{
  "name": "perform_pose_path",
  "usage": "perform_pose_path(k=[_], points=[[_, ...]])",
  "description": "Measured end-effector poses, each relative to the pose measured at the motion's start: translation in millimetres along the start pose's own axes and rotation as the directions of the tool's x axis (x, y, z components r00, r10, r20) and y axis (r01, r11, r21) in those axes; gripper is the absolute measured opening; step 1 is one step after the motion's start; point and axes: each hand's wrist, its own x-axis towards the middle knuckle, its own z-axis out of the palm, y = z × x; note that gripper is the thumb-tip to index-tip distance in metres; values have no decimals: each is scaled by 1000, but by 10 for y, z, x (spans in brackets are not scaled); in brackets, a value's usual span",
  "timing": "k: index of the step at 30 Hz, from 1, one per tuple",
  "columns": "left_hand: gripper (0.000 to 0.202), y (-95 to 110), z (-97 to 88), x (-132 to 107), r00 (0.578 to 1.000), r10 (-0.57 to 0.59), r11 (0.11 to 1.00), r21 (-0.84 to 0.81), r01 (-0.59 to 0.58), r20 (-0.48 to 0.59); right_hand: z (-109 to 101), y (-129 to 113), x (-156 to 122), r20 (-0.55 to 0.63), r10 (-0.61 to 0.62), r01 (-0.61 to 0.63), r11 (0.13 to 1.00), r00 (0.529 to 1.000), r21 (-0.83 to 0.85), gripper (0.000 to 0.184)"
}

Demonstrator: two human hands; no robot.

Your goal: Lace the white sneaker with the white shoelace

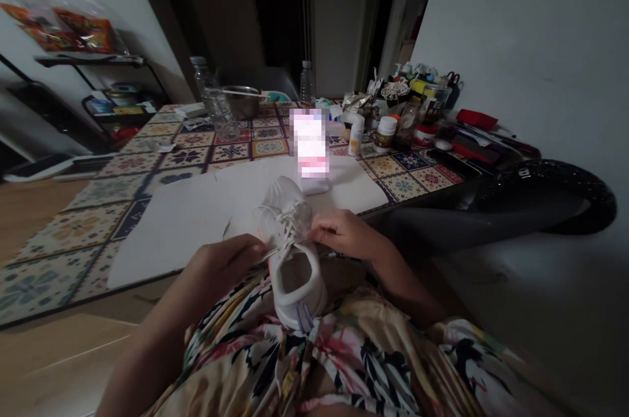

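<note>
A white sneaker (299, 286) rests with its heel on my lap and its toe pointing away, over the table's near edge. Its white shoelace (288, 231) criss-crosses the tongue, with loose loops near the toe. My left hand (233, 253) is closed at the shoe's left side, pinching a lace end that runs to the eyelets. On the opposite side, my right hand (346, 233) has its fingers pressed together at the lace by the upper eyelets. The exact grip of the right fingertips is partly hidden.
A white sheet (181, 220) covers the near part of the patterned table (81, 227). A bright, blurred-out phone screen (310, 141) stands just beyond the shoe. Plastic bottles (216, 102), a metal bowl (242, 102) and jars (384, 134) are farther back. A glossy black curved object (555, 197) is at right.
</note>
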Motion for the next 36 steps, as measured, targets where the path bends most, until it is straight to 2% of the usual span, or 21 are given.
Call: perform_pose_path(k=[3, 5, 8, 11, 13, 15, 18, 21, 25, 28, 30, 33, 36], points=[[24, 13, -28, 19, 991, 20, 988, 147, -39, 129, -29, 1, -32, 51, 73, -75, 997, 996, 35, 25], [23, -15, -60, 26, 985, 12, 990, 139, -36, 172, -90, 7, -54, 99, 84, -92, 992, 992, 87, 16], [19, -79, -111, 17, 971, 23, 992, 119, -53, 238, -205, 19, -70, 166, 55, -71, 993, 985, 96, 14], [12, -77, -155, -11, 945, 153, 983, 51, -175, 287, -268, 51, -61, 182, -41, 2, 978, 982, 208, 20], [9, -22, -148, -32, 940, 219, 976, -70, -208, 263, -235, 86, -43, 110, -104, 56, 926, 988, 373, 24], [12, 53, -83, -43, 965, 208, 953, -253, -163, 159, -135, 115, -19, 16, -107, 80, 827, 994, 556, 28], [23, 158, 114, -33, 991, 136, 832, -542, -118, -7, 80, 115, 18, -44, -30, 53, 658, 999, 751, 30], [30, 232, 323, 5, 995, 92, 723, -684, -95, -42, 261, 52, 43, -99, 90, 26, 597, 991, 802, 35], [37, 269, 453, 39, 999, 1, 663, -748, -41, -54, 375, -45, 55, -170, 210, -12, 662, 963, 749, 43], [34, 245, 463, 23, 997, -59, 694, -720, 11, -42, 406, -83, 56, -211, 201, -5, 737, 957, 676, 40], [27, 211, 455, 5, 999, -25, 750, -661, -12, -47, 412, -97, 57, -250, 157, 24, 802, 955, 597, 34], [17, 163, 448, -10, 991, 111, 818, -560, -134, -75, 406, -107, 57, -305, 20, 111, 907, 952, 405, 25], [17, 159, 465, -9, 979, 160, 825, -528, -202, -125, 409, -111, 44, -325, -37, 135, 949, 945, 286, 19]])
